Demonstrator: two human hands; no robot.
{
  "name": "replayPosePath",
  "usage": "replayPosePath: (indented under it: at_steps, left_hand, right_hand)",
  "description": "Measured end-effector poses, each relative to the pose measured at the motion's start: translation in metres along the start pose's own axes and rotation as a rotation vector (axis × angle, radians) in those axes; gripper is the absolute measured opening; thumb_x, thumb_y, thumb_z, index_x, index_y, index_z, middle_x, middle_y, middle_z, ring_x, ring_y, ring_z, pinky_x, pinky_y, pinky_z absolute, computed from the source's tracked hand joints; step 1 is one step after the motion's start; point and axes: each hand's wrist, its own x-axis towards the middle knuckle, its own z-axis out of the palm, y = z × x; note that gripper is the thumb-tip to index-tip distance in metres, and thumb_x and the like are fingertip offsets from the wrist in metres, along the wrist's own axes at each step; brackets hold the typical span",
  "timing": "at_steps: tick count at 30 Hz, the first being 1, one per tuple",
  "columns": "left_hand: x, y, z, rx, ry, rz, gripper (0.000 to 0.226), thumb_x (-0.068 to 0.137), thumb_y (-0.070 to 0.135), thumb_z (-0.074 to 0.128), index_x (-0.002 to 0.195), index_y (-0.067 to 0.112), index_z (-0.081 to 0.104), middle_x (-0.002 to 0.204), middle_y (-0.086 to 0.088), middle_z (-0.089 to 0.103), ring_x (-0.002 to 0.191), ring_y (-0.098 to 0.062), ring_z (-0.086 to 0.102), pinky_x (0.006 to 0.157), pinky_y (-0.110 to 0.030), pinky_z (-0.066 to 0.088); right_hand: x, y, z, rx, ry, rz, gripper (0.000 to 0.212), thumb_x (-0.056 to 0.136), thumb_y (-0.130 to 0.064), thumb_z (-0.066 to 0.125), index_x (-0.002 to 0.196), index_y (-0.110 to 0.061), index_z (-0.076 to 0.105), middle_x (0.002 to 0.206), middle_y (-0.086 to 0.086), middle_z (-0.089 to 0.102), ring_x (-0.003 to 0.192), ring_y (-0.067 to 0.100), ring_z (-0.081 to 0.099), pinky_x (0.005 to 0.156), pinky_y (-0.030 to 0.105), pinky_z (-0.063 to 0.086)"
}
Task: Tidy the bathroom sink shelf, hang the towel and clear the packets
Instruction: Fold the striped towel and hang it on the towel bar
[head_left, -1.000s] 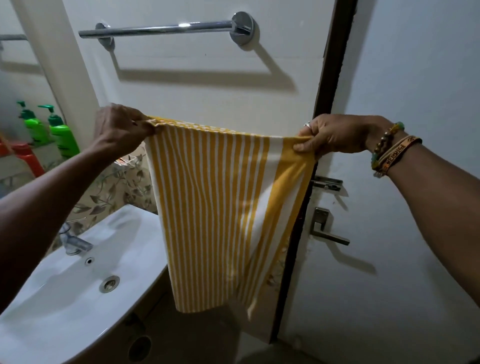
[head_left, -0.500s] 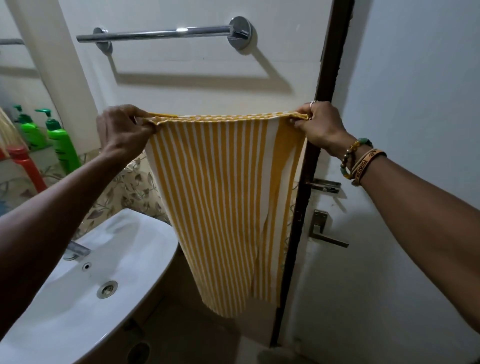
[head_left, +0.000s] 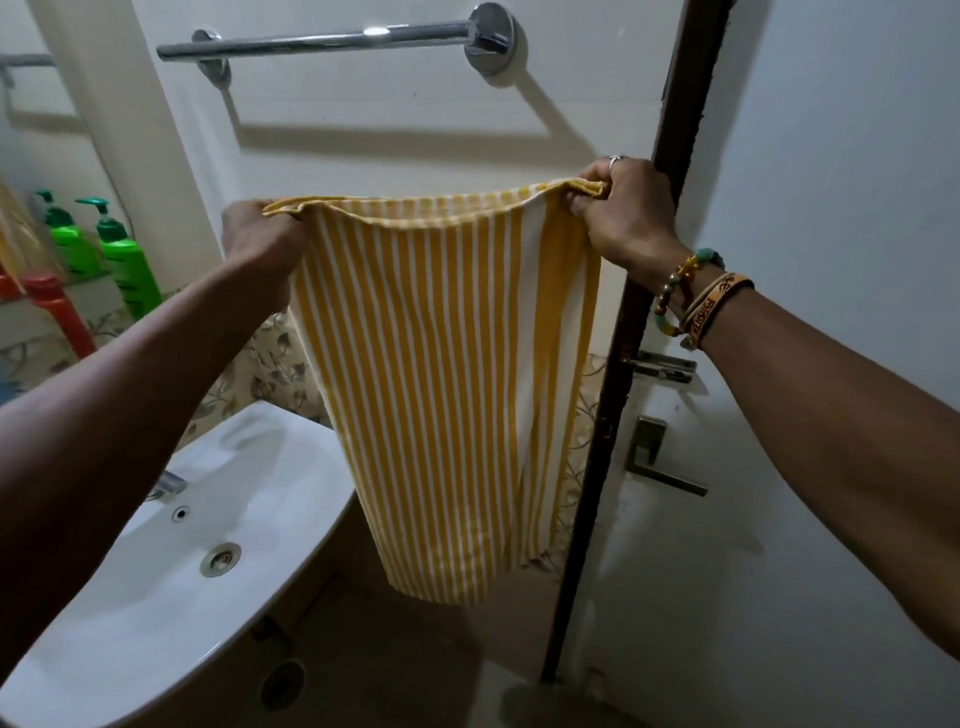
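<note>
In the head view, you hold the yellow-and-white striped towel (head_left: 441, 389) spread out in front of the wall, with one top corner in each grip. Your left grip (head_left: 260, 239) is clamped on the left corner, the fingers curled round the bunched edge. Your right grip (head_left: 623, 213) is clamped on the right corner in the same way, a little higher, so the top edge rises slightly toward the right. I think you hold it by the two corners because this makes the cloth flat and wide, and a flat towel goes over a bar without folds. The rest of the towel hangs free below your hands. Its lower end is beside the rim of the white sink (head_left: 156, 623) and, as far as I can see, does not touch it.

The chrome towel bar (head_left: 322, 40) is on the wall above, well apart from the top edge of the towel, and it carries nothing. So the hanging step is in hand but not yet done. The edge has to go up and over the bar, and about the same length should fall on each side, otherwise the towel may slide off.

At the left edge, green pump bottles (head_left: 127, 265) and a red bottle (head_left: 57, 312) stand by the mirror, where the shelf seems to be. I see no packets from here. The door handle (head_left: 660, 467) is near, below your right forearm.
</note>
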Motion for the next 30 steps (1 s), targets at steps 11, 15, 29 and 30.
replayPosePath:
  at_steps: [11, 15, 29, 30]
  left_hand:
    - [-0.037, 0.022, 0.028, -0.096, -0.127, 0.098, 0.030, 0.079, 0.012, 0.039, 0.085, 0.028, 0.063, 0.094, 0.007, 0.061, 0.089, -0.009, 0.056, 0.070, -0.021, 0.045]
    - [-0.067, 0.043, 0.053, -0.103, -0.354, 0.193, 0.010, 0.077, 0.028, 0.054, 0.080, 0.023, 0.062, 0.093, 0.002, 0.061, 0.086, -0.013, 0.055, 0.076, -0.032, 0.047]
    - [-0.083, 0.024, 0.066, 0.094, -0.748, 0.341, 0.013, 0.085, 0.022, 0.076, 0.096, 0.016, 0.075, 0.092, 0.001, 0.077, 0.085, -0.016, 0.075, 0.078, -0.035, 0.062]
    - [-0.082, 0.025, 0.064, 0.048, -0.755, 0.325, 0.008, 0.085, 0.020, 0.075, 0.093, 0.018, 0.075, 0.090, 0.003, 0.077, 0.084, -0.016, 0.075, 0.075, -0.032, 0.062]
  right_hand:
    - [-0.007, -0.019, 0.019, 0.221, -0.206, 0.033, 0.012, 0.091, -0.016, 0.070, 0.104, -0.015, 0.068, 0.084, 0.001, 0.070, 0.065, 0.016, 0.072, 0.054, 0.026, 0.060]
    - [-0.011, -0.041, 0.031, 0.294, -0.301, -0.049, 0.012, 0.089, -0.008, 0.069, 0.096, -0.017, 0.070, 0.084, 0.001, 0.069, 0.067, 0.015, 0.071, 0.052, 0.022, 0.056]
    - [-0.024, -0.045, 0.040, 0.546, -0.327, -0.104, 0.025, 0.079, -0.009, 0.078, 0.103, -0.017, 0.071, 0.093, 0.003, 0.074, 0.083, 0.012, 0.071, 0.072, 0.025, 0.059]
    - [-0.024, -0.042, 0.042, 0.609, -0.345, -0.059, 0.031, 0.078, -0.011, 0.081, 0.106, -0.015, 0.069, 0.095, 0.006, 0.074, 0.080, 0.013, 0.070, 0.070, 0.026, 0.059]
